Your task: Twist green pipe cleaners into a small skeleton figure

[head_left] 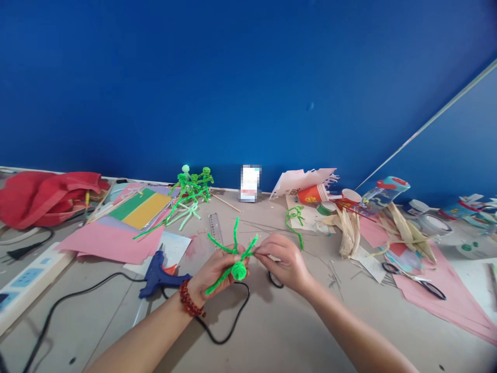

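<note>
A bright green pipe-cleaner figure (238, 270) with a round coiled head and several fuzzy limbs is held above the table by my left hand (223, 267), whose wrist wears a red bead bracelet. Its limbs spread upward and to the lower left. My right hand (285, 261) is just to the right, thumb and fingers pinched together at the end of a limb; whether they hold the limb or something thin beside it is too small to tell.
A blue glue gun (159, 277) with a black cord lies left of my hands. Green pipe-cleaner figures (194, 181), a phone (249, 184) and paper cups (312, 194) stand behind. Scissors (413, 280) lie on the right, a power strip (33, 280) on the left.
</note>
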### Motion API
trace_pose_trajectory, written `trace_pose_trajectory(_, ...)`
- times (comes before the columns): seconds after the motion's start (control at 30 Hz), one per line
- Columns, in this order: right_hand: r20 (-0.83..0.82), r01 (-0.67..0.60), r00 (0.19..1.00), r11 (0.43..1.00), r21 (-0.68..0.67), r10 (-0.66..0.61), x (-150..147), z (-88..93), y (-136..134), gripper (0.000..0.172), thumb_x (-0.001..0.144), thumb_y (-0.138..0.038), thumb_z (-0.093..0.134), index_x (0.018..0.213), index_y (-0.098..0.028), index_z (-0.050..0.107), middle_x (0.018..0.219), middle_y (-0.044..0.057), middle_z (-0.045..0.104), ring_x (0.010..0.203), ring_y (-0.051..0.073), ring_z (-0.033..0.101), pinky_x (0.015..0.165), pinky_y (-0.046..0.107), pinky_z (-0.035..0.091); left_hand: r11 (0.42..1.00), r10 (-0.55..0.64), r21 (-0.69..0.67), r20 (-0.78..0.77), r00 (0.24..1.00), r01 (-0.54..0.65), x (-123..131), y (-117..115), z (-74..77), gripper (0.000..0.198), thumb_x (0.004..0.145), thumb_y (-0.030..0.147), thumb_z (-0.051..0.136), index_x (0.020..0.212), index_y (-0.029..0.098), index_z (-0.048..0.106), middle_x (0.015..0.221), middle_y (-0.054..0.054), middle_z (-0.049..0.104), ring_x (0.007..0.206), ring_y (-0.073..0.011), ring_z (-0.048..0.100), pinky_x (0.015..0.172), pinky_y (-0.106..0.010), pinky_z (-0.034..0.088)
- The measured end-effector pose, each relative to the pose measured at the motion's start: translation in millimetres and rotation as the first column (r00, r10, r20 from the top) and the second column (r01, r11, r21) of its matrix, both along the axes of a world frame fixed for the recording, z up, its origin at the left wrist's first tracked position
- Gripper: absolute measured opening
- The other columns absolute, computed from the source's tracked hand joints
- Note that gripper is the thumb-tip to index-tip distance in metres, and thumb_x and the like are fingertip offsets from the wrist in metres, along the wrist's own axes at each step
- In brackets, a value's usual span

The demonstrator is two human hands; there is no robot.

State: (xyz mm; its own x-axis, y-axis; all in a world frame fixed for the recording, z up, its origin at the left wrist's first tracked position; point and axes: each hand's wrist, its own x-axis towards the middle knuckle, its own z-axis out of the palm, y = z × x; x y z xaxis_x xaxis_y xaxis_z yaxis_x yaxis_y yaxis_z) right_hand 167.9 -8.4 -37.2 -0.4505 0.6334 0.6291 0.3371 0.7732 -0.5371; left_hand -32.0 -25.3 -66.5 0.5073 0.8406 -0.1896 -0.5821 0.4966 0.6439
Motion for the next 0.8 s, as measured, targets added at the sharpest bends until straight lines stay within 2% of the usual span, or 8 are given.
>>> trace_pose_trajectory(0.1, -0.043, -0.115, 0.993, 0.947, -0.302, 0.106, 0, 5.7, 8, 0.012, 0.089, -0.022, 0.062, 0.083, -0.018, 0.072, 0.079, 0.004, 0.072, 0.073, 0.015, 0.065, 0.068, 0.025, 0.049, 0.997, -0.069, 0.046, -0.014, 0.998, 0.070, -3, 1, -0.6, 0.012, 0.077, 0.021, 0.073, 0.079, 0.011, 0.066, 0.070, -0.002, 0.059, 0.062, -0.0100, 0.053, 0.068, -0.027, 0.048)
trace_pose_trajectory(0.2, -0.043, -0.170, 0.984, 0.857, -0.486, 0.170, 0, 12.4, 17, 0.012, 0.085, -0.026, 0.066, 0.080, -0.017, 0.072, 0.074, 0.002, 0.070, 0.067, 0.014, 0.062, 0.064, 0.023, 0.048, 0.991, -0.114, 0.073, -0.040, 0.993, 0.116, -6, 2, -1.4, 0.011, 0.078, 0.021, 0.071, 0.080, 0.011, 0.066, 0.070, -0.001, 0.058, 0.061, -0.0099, 0.053, 0.068, -0.028, 0.048)
trace_pose_trajectory(0.3, -0.083, -0.252, 0.966, 0.815, -0.522, 0.245, -2, 16.9, 25, 0.009, 0.084, -0.024, 0.067, 0.082, -0.016, 0.072, 0.079, 0.004, 0.071, 0.072, 0.015, 0.063, 0.069, 0.024, 0.049, 0.984, -0.156, 0.078, -0.080, 0.985, 0.162, -7, 1, -1.6, 0.013, 0.079, 0.022, 0.070, 0.086, 0.011, 0.067, 0.070, -0.002, 0.057, 0.061, -0.0105, 0.053, 0.067, -0.028, 0.048)
trace_pose_trajectory(0.43, -0.102, -0.337, 0.938, 0.802, -0.493, 0.331, -8, 21.8, 32, 0.008, 0.084, -0.019, 0.065, 0.088, -0.017, 0.073, 0.085, 0.005, 0.072, 0.080, 0.017, 0.065, 0.075, 0.028, 0.050, 0.977, -0.188, 0.079, -0.109, 0.976, 0.197, -7, 1, -2.3, 0.020, 0.077, 0.024, 0.070, 0.092, 0.012, 0.068, 0.070, -0.001, 0.055, 0.060, -0.0111, 0.053, 0.065, -0.028, 0.048)
trace_pose_trajectory(0.6, 0.007, -0.400, 0.889, 0.785, -0.473, 0.458, -9, 37.5, 40, 0.010, 0.085, -0.018, 0.064, 0.090, -0.018, 0.073, 0.087, 0.004, 0.071, 0.082, 0.015, 0.063, 0.078, 0.028, 0.049, 0.975, -0.198, 0.058, -0.210, 0.957, 0.214, -6, 1, -3.1, 0.018, 0.076, 0.025, 0.069, 0.090, 0.013, 0.068, 0.071, -0.002, 0.055, 0.062, -0.0118, 0.052, 0.066, -0.028, 0.048)
trace_pose_trajectory(0.67, 0.071, -0.386, 0.866, 0.752, -0.534, 0.495, -8, 47.0, 47, 0.011, 0.085, -0.018, 0.063, 0.091, -0.017, 0.073, 0.087, 0.004, 0.071, 0.079, 0.014, 0.063, 0.074, 0.026, 0.050, 0.980, -0.176, 0.043, -0.255, 0.951, 0.193, -5, 1, -1.7, 0.015, 0.075, 0.025, 0.070, 0.081, 0.012, 0.066, 0.069, -0.002, 0.055, 0.060, -0.0110, 0.051, 0.063, -0.025, 0.046)
trace_pose_trajectory(0.8, 0.199, -0.328, 0.769, 0.642, -0.692, 0.608, -8, 65.6, 61, 0.019, 0.086, -0.013, 0.056, 0.090, -0.018, 0.073, 0.078, 0.000, 0.070, 0.071, 0.011, 0.064, 0.065, 0.021, 0.049, 0.993, -0.120, -0.028, -0.366, 0.923, 0.118, 0, -1, 4.2, 0.022, 0.072, 0.029, 0.073, 0.066, 0.012, 0.062, 0.060, 0.001, 0.050, 0.053, -0.0080, 0.044, 0.054, -0.021, 0.040)
